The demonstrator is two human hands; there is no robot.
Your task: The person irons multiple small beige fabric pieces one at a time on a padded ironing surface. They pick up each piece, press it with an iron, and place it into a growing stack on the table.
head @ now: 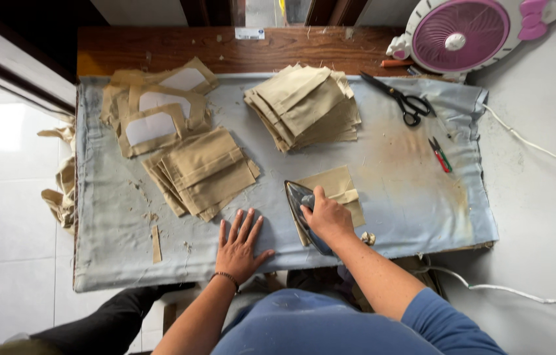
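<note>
Iron [301, 213] gripped by right hand [328, 215] on khaki piece [338, 187], left hand [241, 244] flat beside

Iron [304, 213]: handle covered by right hand [328, 217]; rear part hidden under wrist. Khaki piece [338, 190]: left part hidden under iron, so full outline can't be told. Fan [465, 31]: cut off by top edge; upper rim not seen. Cords at right run out past the edge, ends not seen. Small object [368, 238] by right forearm: too small to be identified. Red and green tool [440, 155]: too small for its kind to be told. Lower pieces in both stacks [304, 105] are hidden by those on top. Cloth scraps [61, 184] at left: partly hidden behind tabletop [113, 263]. Both arms cut off by bottom edge.
</note>
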